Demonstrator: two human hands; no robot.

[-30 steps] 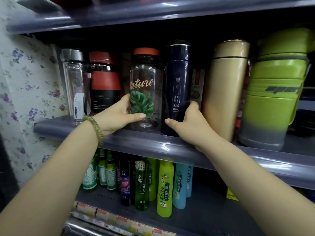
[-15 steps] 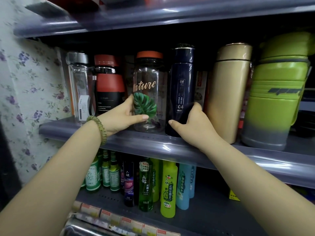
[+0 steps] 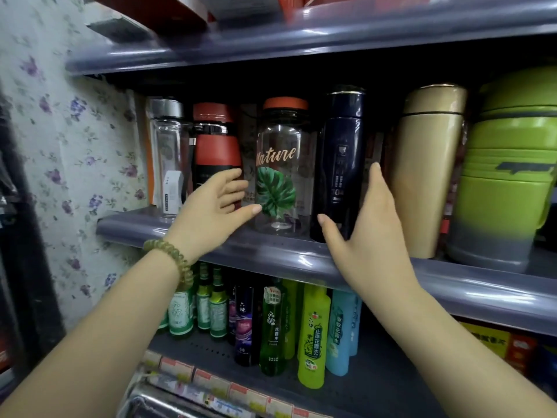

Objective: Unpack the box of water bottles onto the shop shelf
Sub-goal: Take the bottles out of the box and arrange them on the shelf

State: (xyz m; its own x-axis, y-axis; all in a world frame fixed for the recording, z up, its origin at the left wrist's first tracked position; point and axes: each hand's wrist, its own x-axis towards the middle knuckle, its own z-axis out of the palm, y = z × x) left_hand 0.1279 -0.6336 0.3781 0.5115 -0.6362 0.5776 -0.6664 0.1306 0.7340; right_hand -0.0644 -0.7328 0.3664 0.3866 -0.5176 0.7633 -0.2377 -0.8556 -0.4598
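On the grey middle shelf (image 3: 289,251) stands a clear bottle (image 3: 281,167) with an orange lid, gold "Nature" lettering and a green leaf print. Right beside it stands a tall dark navy flask (image 3: 340,158). My left hand (image 3: 211,209) hovers just left of the clear bottle, fingers spread and straight, its thumb tip near the leaf print. My right hand (image 3: 364,233) is in front of the navy flask, fingers straight and apart, holding nothing. Both bottles stand upright on their own.
A clear glass bottle (image 3: 168,158) and a red-and-black flask (image 3: 215,146) stand at the left, by the floral wall. A gold flask (image 3: 428,164) and a big green jug (image 3: 509,176) fill the right. Several small green, yellow and blue bottles (image 3: 310,336) stand on the lower shelf.
Both hands have let go: my left hand came off the clear bottle and my right hand off the navy flask, fingers now spread. The view has tilted upward a little.
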